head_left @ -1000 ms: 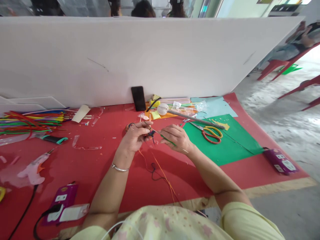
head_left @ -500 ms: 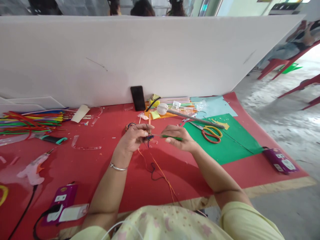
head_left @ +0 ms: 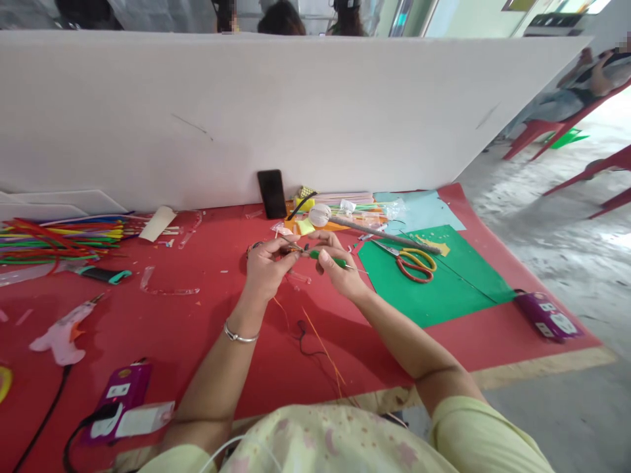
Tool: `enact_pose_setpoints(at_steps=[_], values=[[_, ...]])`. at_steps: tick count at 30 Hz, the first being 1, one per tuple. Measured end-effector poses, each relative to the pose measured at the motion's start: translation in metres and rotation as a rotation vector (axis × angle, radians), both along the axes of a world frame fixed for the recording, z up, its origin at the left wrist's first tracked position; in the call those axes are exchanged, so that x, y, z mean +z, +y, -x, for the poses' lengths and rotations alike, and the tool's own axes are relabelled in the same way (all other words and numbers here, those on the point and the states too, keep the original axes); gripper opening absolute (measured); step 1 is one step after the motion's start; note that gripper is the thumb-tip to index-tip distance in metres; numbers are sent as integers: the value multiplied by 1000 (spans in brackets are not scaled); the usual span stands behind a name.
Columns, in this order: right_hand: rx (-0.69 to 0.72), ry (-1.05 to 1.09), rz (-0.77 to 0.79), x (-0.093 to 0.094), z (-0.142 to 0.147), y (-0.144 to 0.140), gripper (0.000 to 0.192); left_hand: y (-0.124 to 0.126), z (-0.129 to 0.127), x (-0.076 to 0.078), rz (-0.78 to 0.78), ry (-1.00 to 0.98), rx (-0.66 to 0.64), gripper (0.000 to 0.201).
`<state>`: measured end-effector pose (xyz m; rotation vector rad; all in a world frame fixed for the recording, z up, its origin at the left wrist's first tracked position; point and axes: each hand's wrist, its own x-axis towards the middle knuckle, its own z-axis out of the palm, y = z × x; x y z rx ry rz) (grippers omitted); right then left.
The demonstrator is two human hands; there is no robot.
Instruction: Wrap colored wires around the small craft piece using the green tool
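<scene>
Green-wrapped wire (head_left: 329, 258) is the piece in hand, held just above the red surface (head_left: 187, 328) near its middle, in front of the white board (head_left: 296, 112) that stands along the far edge. Its long axis runs nearly level, left to right across the view, dipping slightly to the right; the bare thin end pokes out past the right hand towards the green sheet (head_left: 444, 289), and the other end points into the left hand. Both hands meet on it, so neither is clearly nearer: the right hand (head_left: 340, 269) has a narrow grip, thumb and fingers pinched round the green part, while the left hand (head_left: 269, 266) is closed in a pinch on the left end, where a small dark bundle seems to sit, too small to make out. Thin orange and dark threads (head_left: 315, 341) trail from the hands down towards the person's body.

To the right, scissors (head_left: 411, 263) with orange and yellow handles lie on the green sheet, well apart from the hands. A heap of coloured sticks (head_left: 64, 240) lies far left, with a glue gun (head_left: 66, 328) nearer the person. A dark phone (head_left: 273, 193) leans on the board behind the hands, and a purple socket block (head_left: 545, 315) sits at the right edge.
</scene>
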<state>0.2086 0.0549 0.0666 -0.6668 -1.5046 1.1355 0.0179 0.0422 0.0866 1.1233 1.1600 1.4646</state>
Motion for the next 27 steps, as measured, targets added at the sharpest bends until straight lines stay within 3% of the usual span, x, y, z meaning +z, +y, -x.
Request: enact_pose_setpoints(at_steps=[5,12,17,24,27], values=[[83,12,-9,8,0,3,42,3,-1,0,-23,-25,48,28],[144,25,41,0,4,12,45,5,2,-3,-47,24,76,37],[50,34,52,-5,9,11,47,6,0,-10,-137,170,151,30],[-17,159,44,-19,27,-1,45,1,-11,-6,-89,-35,166,35],[-3,192,30,-24,27,1,51,3,-7,2,38,-237,50,34]])
